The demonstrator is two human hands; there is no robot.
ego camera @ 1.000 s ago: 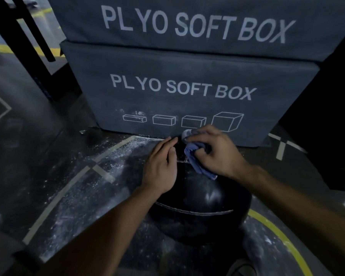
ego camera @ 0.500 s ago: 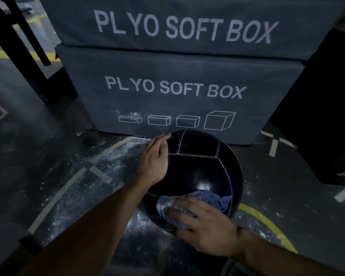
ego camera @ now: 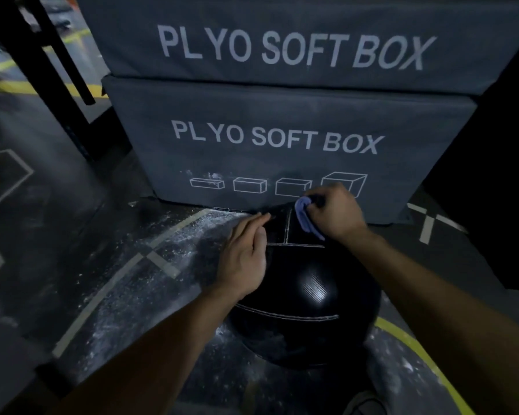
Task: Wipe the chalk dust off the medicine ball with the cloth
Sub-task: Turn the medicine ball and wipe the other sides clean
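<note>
Right hand [ego camera: 337,212] jumped from the ball's near side half a second ago back to its far top. Medicine ball [ego camera: 306,298] sits on the chalk-dusted floor [ego camera: 126,283] against the lower plyo box [ego camera: 282,139]. Left hand [ego camera: 243,259] lies flat, steadying it. Right grips the bunched cloth [ego camera: 304,215]. Mid-wipe; next stroke probably needs pressure along the seams.

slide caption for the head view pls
Right hand wipes medicine ball with blue cloth; left hand steadies it.

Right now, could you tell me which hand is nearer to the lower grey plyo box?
Right. The right hand wipes directly before the lower grey plyo box; the left hand rests farther back.
</note>
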